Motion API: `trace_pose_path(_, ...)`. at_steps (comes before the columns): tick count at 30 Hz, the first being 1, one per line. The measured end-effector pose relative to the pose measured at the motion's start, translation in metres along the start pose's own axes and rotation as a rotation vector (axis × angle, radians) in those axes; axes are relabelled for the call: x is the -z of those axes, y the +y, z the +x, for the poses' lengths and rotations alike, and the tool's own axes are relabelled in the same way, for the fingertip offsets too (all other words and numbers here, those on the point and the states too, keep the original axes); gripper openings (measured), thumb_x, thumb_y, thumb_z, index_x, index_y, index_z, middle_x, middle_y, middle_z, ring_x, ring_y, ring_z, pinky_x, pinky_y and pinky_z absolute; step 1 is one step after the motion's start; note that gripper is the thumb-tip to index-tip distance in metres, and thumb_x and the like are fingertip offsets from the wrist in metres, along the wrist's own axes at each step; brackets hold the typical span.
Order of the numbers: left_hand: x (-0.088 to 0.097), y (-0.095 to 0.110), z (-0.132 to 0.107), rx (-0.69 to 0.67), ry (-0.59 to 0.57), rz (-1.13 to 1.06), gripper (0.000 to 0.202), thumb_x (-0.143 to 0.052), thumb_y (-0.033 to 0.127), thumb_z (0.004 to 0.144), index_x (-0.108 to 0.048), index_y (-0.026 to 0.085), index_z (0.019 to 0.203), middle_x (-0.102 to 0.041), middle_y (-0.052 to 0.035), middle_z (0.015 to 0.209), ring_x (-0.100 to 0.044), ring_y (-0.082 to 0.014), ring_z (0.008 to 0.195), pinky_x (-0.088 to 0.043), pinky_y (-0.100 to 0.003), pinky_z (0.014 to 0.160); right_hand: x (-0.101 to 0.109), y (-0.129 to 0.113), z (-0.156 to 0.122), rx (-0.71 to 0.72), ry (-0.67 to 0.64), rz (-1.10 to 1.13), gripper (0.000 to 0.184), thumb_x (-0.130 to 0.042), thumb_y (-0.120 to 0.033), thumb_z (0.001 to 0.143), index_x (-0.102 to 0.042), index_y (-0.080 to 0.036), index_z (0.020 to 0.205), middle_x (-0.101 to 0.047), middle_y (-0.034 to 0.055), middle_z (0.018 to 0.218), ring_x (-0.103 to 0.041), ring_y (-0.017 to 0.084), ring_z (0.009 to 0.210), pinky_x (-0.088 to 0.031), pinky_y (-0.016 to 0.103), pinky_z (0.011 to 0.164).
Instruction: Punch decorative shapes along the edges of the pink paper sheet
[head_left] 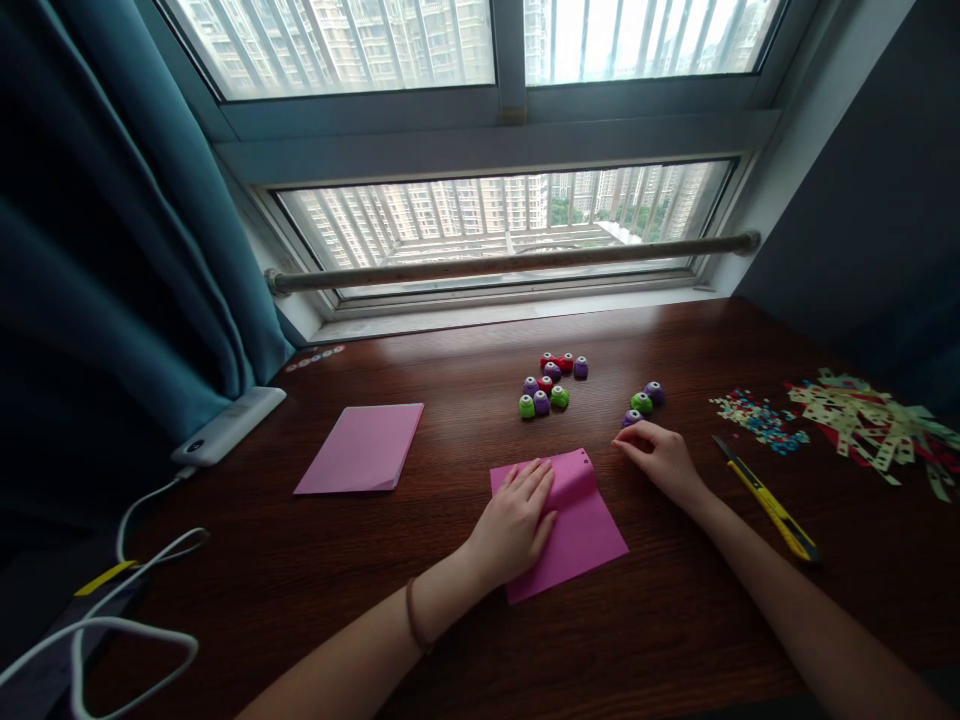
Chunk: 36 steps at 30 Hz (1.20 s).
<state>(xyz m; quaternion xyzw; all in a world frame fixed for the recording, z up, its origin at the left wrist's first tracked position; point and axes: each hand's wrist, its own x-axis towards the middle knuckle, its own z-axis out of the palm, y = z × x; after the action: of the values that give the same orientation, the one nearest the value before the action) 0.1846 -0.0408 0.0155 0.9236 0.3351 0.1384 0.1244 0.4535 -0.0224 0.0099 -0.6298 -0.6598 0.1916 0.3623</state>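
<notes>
My left hand (514, 520) lies flat, fingers stretched out, on a bright pink sheet of paper (581, 545). The sheet's far edge bulges up a little, and small dark marks show near its far right corner. To the right of the sheet, my right hand (664, 462) has its thumb and forefinger pinched together just above the table. Whether something small is between those fingertips I cannot make out. Right behind them sits a small purple knob-like piece with a white-ringed top (632, 418). A green piece (641, 403) and another purple piece (655, 392) stand farther back.
Several similar red, purple and green pieces (541, 403) cluster beyond the sheet. A pink paper stack (360, 450) lies left. On the right are a yellow cutter knife (772, 505), tiny coloured bits (765, 420) and paper strips (862, 420). A white power bank (232, 425) trails a cable.
</notes>
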Motion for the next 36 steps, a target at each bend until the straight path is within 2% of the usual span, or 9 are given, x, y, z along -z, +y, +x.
trace_pose_path(3,0.000,0.000,0.000,0.005,0.007,0.002,0.050,-0.042,0.024,0.089,-0.032,0.010,0.136,-0.035,-0.0148,0.140,-0.023,-0.0248,0.132,-0.025,-0.046,0.107,0.000,-0.009,-0.002,0.057,-0.169,0.031,0.030,-0.056,-0.046,0.075,-0.067,-0.019,0.074,-0.063,0.0012,0.072,-0.052,0.009,0.063,-0.042,0.022,0.059)
trace_pose_path(7,0.000,0.001,-0.001,0.007,0.004,0.008,0.049,-0.042,0.021,0.087,-0.035,0.008,0.134,-0.035,-0.0153,0.140,-0.022,-0.0251,0.133,-0.022,-0.045,0.108,-0.002,-0.015,-0.005,0.139,-0.327,0.067,0.027,-0.055,-0.043,0.077,-0.070,-0.020,0.077,-0.064,0.0023,0.078,-0.055,0.011,0.076,-0.044,0.024,0.072)
trace_pose_path(10,0.001,0.001,-0.001,0.006,-0.002,0.012,0.050,-0.042,0.019,0.086,-0.035,0.007,0.134,-0.034,-0.0151,0.141,-0.022,-0.0252,0.133,-0.022,-0.045,0.108,-0.004,-0.016,-0.006,0.176,-0.353,0.055,0.023,-0.056,-0.041,0.078,-0.070,-0.023,0.079,-0.064,0.0020,0.082,-0.055,0.011,0.081,-0.044,0.026,0.078)
trace_pose_path(21,0.006,-0.002,-0.005,0.028,-0.028,0.019,0.063,-0.045,0.023,0.082,-0.024,0.008,0.139,-0.023,-0.0161,0.145,-0.015,-0.0269,0.135,-0.019,-0.047,0.108,-0.006,-0.016,-0.007,0.227,-0.366,0.024,0.022,-0.053,-0.038,0.080,-0.070,-0.023,0.080,-0.064,0.0028,0.082,-0.053,0.012,0.080,-0.044,0.028,0.076)
trace_pose_path(24,0.005,-0.001,-0.005,0.037,-0.038,-0.006,0.069,-0.049,0.038,0.084,-0.023,0.006,0.140,-0.021,-0.0186,0.145,-0.011,-0.0293,0.135,-0.016,-0.048,0.108,-0.006,-0.016,-0.008,0.224,-0.364,0.014,0.021,-0.053,-0.037,0.081,-0.070,-0.023,0.079,-0.064,0.0024,0.082,-0.053,0.012,0.081,-0.044,0.028,0.077)
trace_pose_path(27,0.005,0.000,-0.004,0.083,-0.022,-0.204,0.082,-0.058,0.052,0.076,-0.028,0.007,0.138,-0.022,-0.0189,0.145,-0.012,-0.0318,0.134,-0.011,-0.051,0.108,-0.007,-0.016,-0.008,0.219,-0.342,0.026,0.022,-0.052,-0.036,0.081,-0.069,-0.022,0.079,-0.064,0.0031,0.082,-0.054,0.012,0.081,-0.045,0.028,0.077)
trace_pose_path(31,0.010,0.000,0.000,0.237,0.134,-0.741,0.059,-0.068,0.039,0.070,-0.053,0.017,0.123,-0.039,-0.0100,0.138,-0.021,-0.0296,0.132,-0.005,-0.047,0.110,-0.006,-0.015,-0.007,0.177,-0.303,0.043,0.022,-0.052,-0.036,0.081,-0.069,-0.021,0.078,-0.063,0.0029,0.081,-0.055,0.011,0.079,-0.045,0.026,0.075)
trace_pose_path(34,0.014,-0.006,0.003,0.348,0.205,-0.935,0.041,-0.066,0.040,0.073,-0.064,0.020,0.108,-0.057,-0.0082,0.122,-0.042,-0.0304,0.120,-0.026,-0.045,0.104,-0.005,-0.016,-0.007,0.137,-0.256,0.058,0.021,-0.053,-0.035,0.080,-0.068,-0.021,0.078,-0.062,0.0016,0.081,-0.055,0.010,0.076,-0.044,0.023,0.070)
trace_pose_path(36,0.014,-0.013,0.005,0.461,0.262,-1.077,0.038,-0.060,0.047,0.077,-0.067,0.016,0.098,-0.066,-0.0099,0.097,-0.060,-0.0293,0.093,-0.046,-0.042,0.083,-0.005,-0.017,-0.007,0.126,-0.242,0.065,0.020,-0.053,-0.035,0.080,-0.067,-0.021,0.078,-0.062,0.0012,0.081,-0.053,0.009,0.074,-0.042,0.022,0.067)
